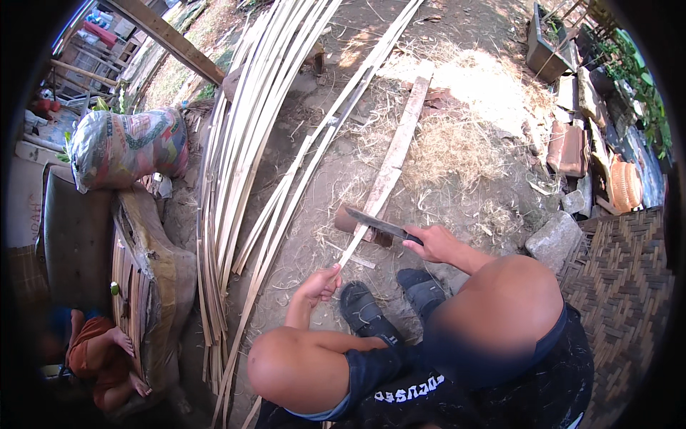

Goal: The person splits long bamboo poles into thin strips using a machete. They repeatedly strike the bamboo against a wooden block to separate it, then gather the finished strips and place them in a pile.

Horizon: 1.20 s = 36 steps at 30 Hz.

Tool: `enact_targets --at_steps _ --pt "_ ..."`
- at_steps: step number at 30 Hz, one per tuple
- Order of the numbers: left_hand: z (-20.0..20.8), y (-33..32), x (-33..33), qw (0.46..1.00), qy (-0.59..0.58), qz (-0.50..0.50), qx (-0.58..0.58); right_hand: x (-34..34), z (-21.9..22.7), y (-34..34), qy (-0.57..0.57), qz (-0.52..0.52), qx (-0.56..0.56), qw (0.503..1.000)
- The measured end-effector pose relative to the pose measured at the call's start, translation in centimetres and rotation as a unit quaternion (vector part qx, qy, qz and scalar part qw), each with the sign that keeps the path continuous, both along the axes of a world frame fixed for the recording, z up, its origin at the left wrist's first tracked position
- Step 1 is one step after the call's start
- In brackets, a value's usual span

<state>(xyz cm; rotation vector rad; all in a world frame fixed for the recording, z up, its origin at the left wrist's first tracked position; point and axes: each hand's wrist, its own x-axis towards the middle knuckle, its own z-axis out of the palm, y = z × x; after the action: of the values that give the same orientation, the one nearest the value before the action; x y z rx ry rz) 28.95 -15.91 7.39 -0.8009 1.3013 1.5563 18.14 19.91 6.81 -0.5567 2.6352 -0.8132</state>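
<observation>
Two hands work at mid-frame: the left hand (319,284) pinches a bamboo strip (361,232) by its near end while the right hand (431,243), fingers wrapped around a knife (379,224), seems mid-shaving, so steady tension matters next.

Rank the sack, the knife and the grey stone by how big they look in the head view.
1. sack
2. knife and stone look about alike; the knife in the right hand is longer but far thinner.
</observation>
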Motion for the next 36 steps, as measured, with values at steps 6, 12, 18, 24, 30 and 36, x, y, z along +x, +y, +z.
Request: enact_targets --at_steps 6,12,18,24,30,36 --pt "0.7 -0.2 0.3 0.999 0.03 -0.014 -0.035 -2.2 -0.7 1.7 0.003 -0.096 -0.019 0.995" --pt "3.4 -3.2 2.8 0.996 0.078 -0.018 -0.037 -3.6 -0.2 2.2 0.045 -0.09 0.016 0.995" --pt "6.1 -8.7 0.6 0.94 0.229 -0.034 -0.249 -3.4 -2.7 3.3 0.027 -0.173 -0.001 0.984" --pt "1.1 -17.0 -2.9 0.795 0.325 -0.118 -0.499 -0.2 -3.1 2.4 -0.019 -0.135 -0.006 0.991" --pt "-6.3 -19.1 3.6 0.744 0.109 -0.179 -0.635 -0.3 -4.0 5.1 0.017 -0.132 0.0 0.991" --pt "-5.9 -21.3 5.9 0.791 0.219 -0.108 -0.561 0.7 -5.5 6.8 0.0 -0.115 0.041 0.993"
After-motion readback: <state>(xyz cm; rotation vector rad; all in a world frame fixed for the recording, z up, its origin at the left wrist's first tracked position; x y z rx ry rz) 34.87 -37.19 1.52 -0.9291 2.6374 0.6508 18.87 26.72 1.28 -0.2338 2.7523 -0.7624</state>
